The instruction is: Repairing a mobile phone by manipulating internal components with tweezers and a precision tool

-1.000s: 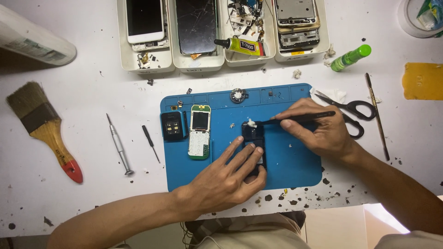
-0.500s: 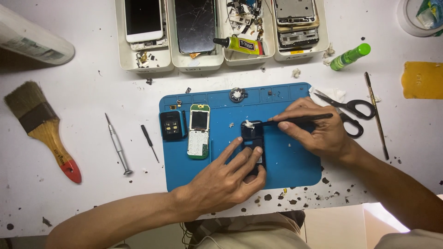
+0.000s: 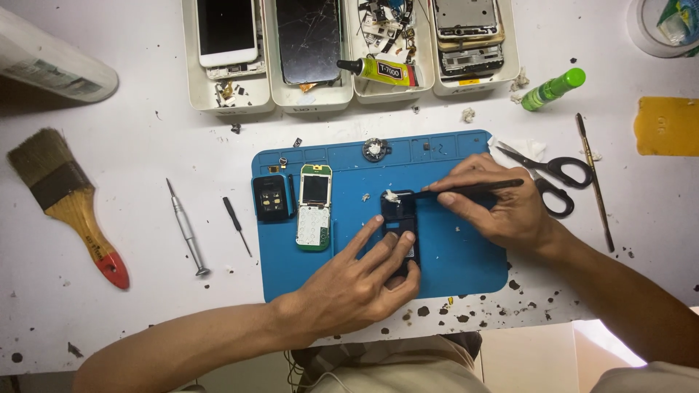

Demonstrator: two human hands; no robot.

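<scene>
A small black phone housing (image 3: 400, 218) lies on the blue work mat (image 3: 466, 255). My left hand (image 3: 364, 280) presses down on its lower half with spread fingers. My right hand (image 3: 495, 204) pinches black tweezers (image 3: 466, 191); their tips hold a small white wad (image 3: 392, 195) at the housing's top edge. To the left on the mat lie a green circuit board with a keypad (image 3: 313, 207) and a small black back part (image 3: 271, 198).
Two screwdrivers (image 3: 186, 229) and a paintbrush (image 3: 69, 200) lie left of the mat. Scissors (image 3: 557, 175) and a thin metal tool (image 3: 593, 182) lie to the right. Behind stand white trays (image 3: 233, 102) of phone parts, a glue tube (image 3: 382, 70) and a green bottle (image 3: 553, 89).
The tweezers' tip with the white wad has shifted slightly over the top of the housing. My left hand has stayed on the housing.
</scene>
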